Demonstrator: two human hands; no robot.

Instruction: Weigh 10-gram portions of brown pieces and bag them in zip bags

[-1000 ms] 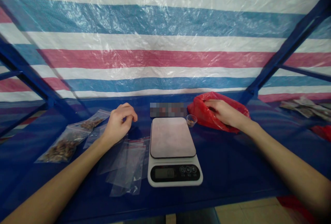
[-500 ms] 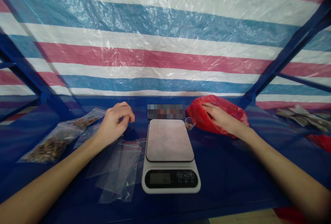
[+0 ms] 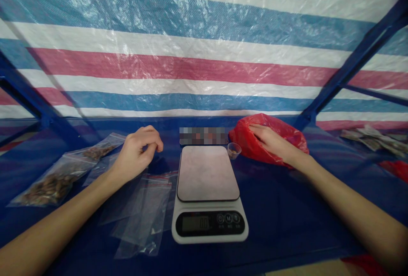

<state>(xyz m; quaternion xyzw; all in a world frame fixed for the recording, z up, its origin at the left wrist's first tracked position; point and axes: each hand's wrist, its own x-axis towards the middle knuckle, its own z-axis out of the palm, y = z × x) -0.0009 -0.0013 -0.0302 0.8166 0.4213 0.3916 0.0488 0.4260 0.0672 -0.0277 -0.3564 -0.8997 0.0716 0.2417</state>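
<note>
A single wide view looks from the person's head, above the near edge of the glossy blue desk (image 3: 280,212), facing forward and tilted down. The white digital scale with its pale square plate (image 3: 208,182) lies close, low in the middle; the striped red, white and blue plastic sheet (image 3: 197,68) fills the upper half beyond.

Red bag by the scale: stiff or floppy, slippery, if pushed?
The red bag likely folds rather than holds shape: its film is creased. Its gloss suggests a slippery surface. Pushed left, it might nudge the small clear cup beside it.
</note>
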